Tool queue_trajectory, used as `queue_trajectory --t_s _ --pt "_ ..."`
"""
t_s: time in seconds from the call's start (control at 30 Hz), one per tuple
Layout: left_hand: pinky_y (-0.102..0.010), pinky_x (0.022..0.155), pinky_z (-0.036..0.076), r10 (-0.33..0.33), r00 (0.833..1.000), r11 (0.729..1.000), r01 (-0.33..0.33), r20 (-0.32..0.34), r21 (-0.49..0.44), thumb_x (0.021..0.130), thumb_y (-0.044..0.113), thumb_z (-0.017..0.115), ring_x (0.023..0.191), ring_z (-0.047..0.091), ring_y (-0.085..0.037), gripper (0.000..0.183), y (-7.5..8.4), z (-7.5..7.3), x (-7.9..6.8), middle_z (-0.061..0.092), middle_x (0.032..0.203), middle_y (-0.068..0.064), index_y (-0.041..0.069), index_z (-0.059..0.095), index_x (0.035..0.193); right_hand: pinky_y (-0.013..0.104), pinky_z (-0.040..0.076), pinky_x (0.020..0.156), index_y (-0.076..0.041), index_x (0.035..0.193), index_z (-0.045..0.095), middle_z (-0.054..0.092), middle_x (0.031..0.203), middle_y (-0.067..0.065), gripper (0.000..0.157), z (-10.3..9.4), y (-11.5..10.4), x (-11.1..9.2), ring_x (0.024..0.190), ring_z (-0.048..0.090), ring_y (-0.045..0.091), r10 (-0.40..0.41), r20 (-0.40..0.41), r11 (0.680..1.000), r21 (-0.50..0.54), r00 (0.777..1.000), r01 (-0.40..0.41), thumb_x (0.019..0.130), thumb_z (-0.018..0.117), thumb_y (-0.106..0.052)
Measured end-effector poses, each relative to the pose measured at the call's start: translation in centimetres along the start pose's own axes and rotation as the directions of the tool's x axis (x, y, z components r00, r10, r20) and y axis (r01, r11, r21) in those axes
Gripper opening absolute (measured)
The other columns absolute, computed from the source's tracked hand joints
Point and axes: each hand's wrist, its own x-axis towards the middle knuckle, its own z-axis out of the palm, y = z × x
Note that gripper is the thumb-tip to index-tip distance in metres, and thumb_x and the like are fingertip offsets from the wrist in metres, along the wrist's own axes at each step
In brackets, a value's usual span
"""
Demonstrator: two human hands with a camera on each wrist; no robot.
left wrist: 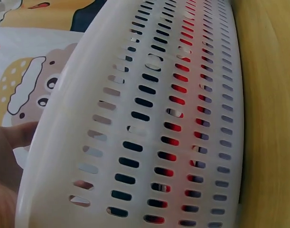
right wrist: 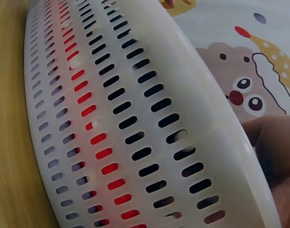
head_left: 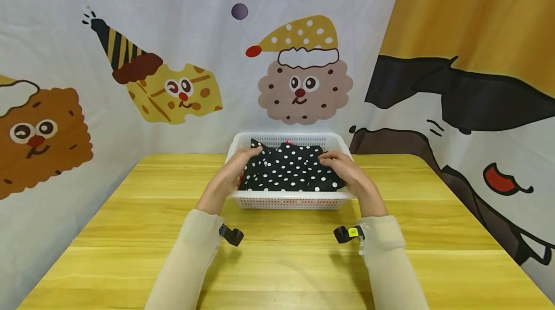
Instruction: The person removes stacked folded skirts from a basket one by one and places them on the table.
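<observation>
My head view takes in a printed fabric backdrop (head_left: 195, 26) with cartoon biscuits and a cheese wedge, all in hats or caps. In front of it I have a wood-grain table (head_left: 286, 271), and at its far edge, near the middle, sits a white slotted plastic basket (head_left: 288, 195). Two cream sleeves (head_left: 184, 257) reach up from the bottom toward it. The black cloth with white polka dots (head_left: 286, 168) lies bunched inside the basket, spread across most of its width. Through the basket's slots, both wrist views show me red material (right wrist: 110, 168) low down.

The left hand (head_left: 231, 173) reaches over the left rim, a digit extended at the cloth's upper left corner; its other fingers are hidden from me. The right hand (head_left: 349, 173) reaches over the right side, thumb and forefinger slightly apart at the cloth. I cannot tell whether either grips it. Each wrist carries a small black camera (head_left: 234, 237); the right one bears a yellow sticker (head_left: 353, 231).
</observation>
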Motion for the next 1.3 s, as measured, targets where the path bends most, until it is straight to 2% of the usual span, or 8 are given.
queue_trajectory --t_s 0.1,0.33,0.47,0.6,0.77,0.87,1.1,1.3 --pt "-0.064 0.121 0.029 0.019 1.000 1.000 -0.019 -0.007 -0.001 0.099 0.057 0.055 0.150 0.029 -0.042 0.082 0.1 0.0 0.1 0.025 0.169 -0.012 0.018 0.022 0.164 0.024 0.061 0.072 0.005 0.147 0.048 0.045 0.147 0.028 0.045 0.0 0.2 0.3 0.084 0.066 0.009 -0.030 -0.015 0.999 0.026 0.999 0.030 0.104 0.046 -0.008" --pt "-0.053 0.126 0.029 0.088 0.995 0.994 -0.085 0.037 -0.064 0.103 0.046 0.055 0.152 0.031 -0.041 0.076 0.0 -0.4 0.2 0.028 0.167 -0.017 0.009 0.025 0.162 0.022 0.062 0.070 0.001 0.147 0.052 0.041 0.153 0.023 0.049 -0.3 0.2 0.7 0.085 0.067 0.009 -0.048 -0.117 0.982 0.176 0.992 0.068 0.099 0.044 -0.003" --pt "-0.049 0.121 0.039 0.115 0.990 0.986 -0.104 0.077 -0.128 0.105 0.041 0.055 0.143 0.045 -0.036 0.067 -0.1 -0.7 0.4 0.041 0.160 -0.016 0.011 0.031 0.160 0.020 0.061 0.067 -0.002 0.151 0.050 0.046 0.150 0.019 0.051 -0.9 0.1 0.5 0.081 0.072 0.008 -0.026 -0.140 0.928 0.364 0.990 0.076 0.100 0.043 -0.002" --pt "-0.052 0.113 0.044 0.107 0.991 0.981 -0.091 0.085 -0.172 0.102 0.033 0.063 0.141 0.043 -0.037 0.062 -0.2 -0.7 0.4 0.037 0.163 -0.008 0.021 0.040 0.158 0.020 0.061 0.066 -0.004 0.152 0.049 0.049 0.144 0.014 0.050 -1.4 -0.2 0.1 0.080 0.074 0.008 -0.005 -0.146 0.878 0.474 0.989 0.075 0.102 0.042 -0.002" --pt "-0.057 0.109 0.045 0.125 0.989 0.977 -0.108 0.083 -0.184 0.097 0.018 0.070 0.141 0.041 -0.037 0.067 -0.6 -0.5 0.4 0.018 0.172 -0.004 0.029 0.042 0.157 0.021 0.061 0.066 -0.002 0.151 0.049 0.051 0.141 0.014 0.049 -1.4 -0.6 0.0 0.081 0.076 0.009 -0.022 -0.136 0.880 0.468 0.990 0.084 0.103 0.040 -0.002" --pt "-0.043 0.099 0.054 0.163 0.984 0.970 -0.146 0.074 -0.195 0.096 0.012 0.070 0.121 0.059 -0.026 0.068 -0.7 -0.4 0.5 0.029 0.167 -0.010 0.025 0.042 0.157 0.022 0.062 0.066 -0.003 0.146 0.056 0.054 0.138 0.014 0.047 -1.4 -0.7 -0.1 0.080 0.076 0.010 -0.044 -0.135 0.887 0.451 0.990 0.101 0.102 0.042 -0.001" --pt "-0.032 0.091 0.052 0.174 0.984 0.964 -0.162 0.039 -0.209 0.094 0.008 0.072 0.113 0.058 -0.020 0.070 -0.8 -0.1 0.6 0.037 0.161 -0.011 0.027 0.044 0.155 0.019 0.061 0.067 -0.006 0.153 0.048 0.040 0.160 0.015 0.052 -1.5 -1.5 -0.6 0.081 0.074 0.006 -0.053 -0.155 0.920 0.377 0.987 0.109 0.102 0.044 -0.004" --pt "-0.023 0.074 0.061 0.206 0.978 0.932 -0.188 0.026 -0.310 0.092 -0.002 0.068 0.086 0.069 -0.011 0.079 -0.5 -0.1 0.4 0.057 0.139 -0.015 0.025 0.038 0.160 0.018 0.060 0.077 -0.012 0.155 0.048 0.034 0.166 0.011 0.052 -1.3 -2.3 -1.1 0.098 0.066 0.006 -0.064 -0.157 0.961 0.258 0.986 0.104 0.103 0.044 -0.008"
